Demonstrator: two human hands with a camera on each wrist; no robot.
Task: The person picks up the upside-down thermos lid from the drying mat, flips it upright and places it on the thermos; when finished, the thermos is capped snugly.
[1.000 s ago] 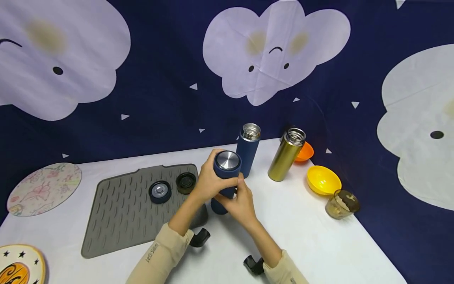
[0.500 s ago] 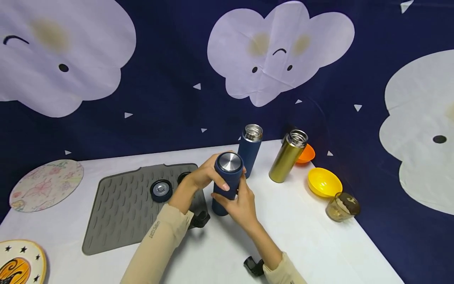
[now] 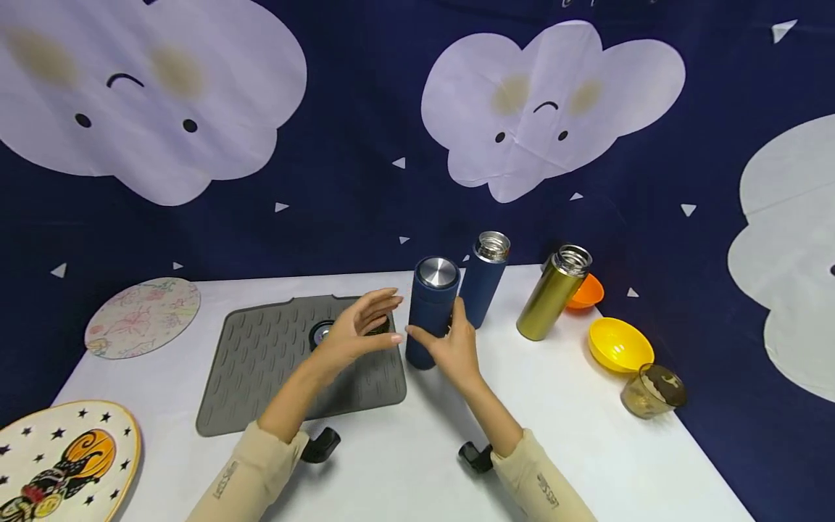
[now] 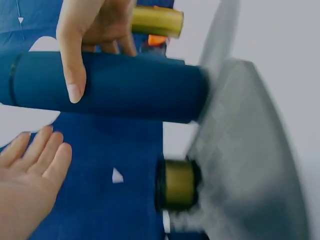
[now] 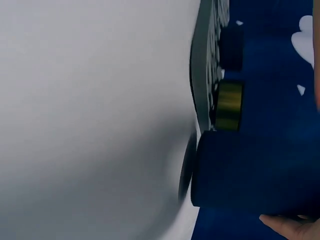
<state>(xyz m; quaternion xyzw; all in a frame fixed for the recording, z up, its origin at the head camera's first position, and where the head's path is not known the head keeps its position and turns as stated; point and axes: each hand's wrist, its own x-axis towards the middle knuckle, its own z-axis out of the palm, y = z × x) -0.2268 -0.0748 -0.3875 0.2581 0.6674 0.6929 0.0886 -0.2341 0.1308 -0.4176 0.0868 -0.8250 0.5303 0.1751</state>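
Observation:
A dark blue thermos bottle point(image 3: 429, 312) with a silver-topped lid stands upright in front of a second, uncapped blue bottle point(image 3: 484, 279). My right hand point(image 3: 459, 351) grips it around the body, thumb on the near side. In the right wrist view, its base is right at the white table, with a shadow beside it. My left hand point(image 3: 355, 330) is apart from the bottle on its left, fingers extended and palm facing it. Behind that hand on the grey drying mat point(image 3: 261, 362) are a dark blue lid point(image 3: 320, 334) and a gold-sided lid point(image 4: 179, 184), both partly hidden in the head view.
An uncapped gold bottle point(image 3: 551, 297) stands at the back right. Near the right edge are an orange bowl point(image 3: 587, 291), a yellow bowl point(image 3: 616, 344) and a brownish glass cup point(image 3: 649, 391). A floral oval board point(image 3: 143, 319) and a star-patterned plate point(image 3: 72, 464) lie left.
My left hand has let go of the blue bottle and moved left, its fingers opening. My right hand keeps its grip, and the bottle has shifted slightly away from me. The head view has swung left.

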